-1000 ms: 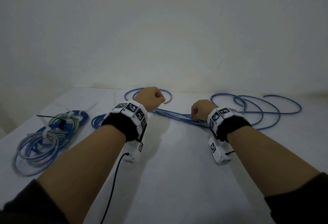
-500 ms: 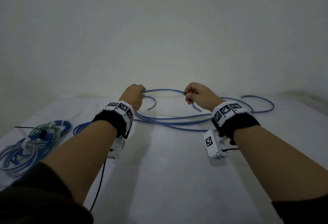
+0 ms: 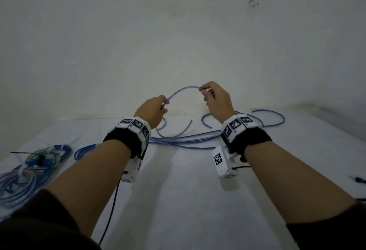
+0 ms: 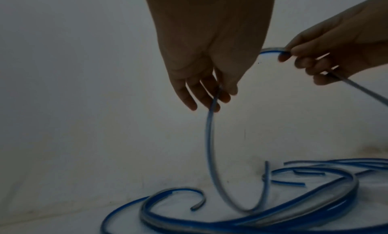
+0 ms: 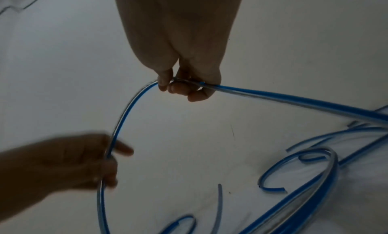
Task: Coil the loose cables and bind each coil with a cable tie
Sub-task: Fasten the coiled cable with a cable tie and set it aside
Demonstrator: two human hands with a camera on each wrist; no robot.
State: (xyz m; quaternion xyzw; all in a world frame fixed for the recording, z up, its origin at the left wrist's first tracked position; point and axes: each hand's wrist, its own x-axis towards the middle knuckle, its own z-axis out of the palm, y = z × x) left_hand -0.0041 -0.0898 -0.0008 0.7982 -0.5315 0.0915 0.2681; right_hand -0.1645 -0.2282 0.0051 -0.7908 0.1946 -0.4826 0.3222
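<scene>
A loose blue cable [image 3: 183,91] arches in the air between my two hands above the white table [image 3: 188,200]. My left hand [image 3: 153,111] pinches one side of the arch, and the cable [image 4: 210,138] hangs from its fingers down to the table. My right hand [image 3: 214,99] pinches the other side of the arch between thumb and forefinger, where the cable [image 5: 134,101] curves away. The rest of this cable [image 3: 190,142] lies in loose strands and loops on the table beyond my wrists, with cut ends showing.
Bound coils of blue and clear cable [image 3: 29,166] lie at the table's left edge, with a black cable tie [image 3: 23,153] sticking out. A small blue coil [image 3: 85,150] lies next to my left wrist. A white wall [image 3: 178,41] rises right behind the table.
Both hands have risen from the table with the cable and come closer together. The lifted stretch now forms an arch between them.
</scene>
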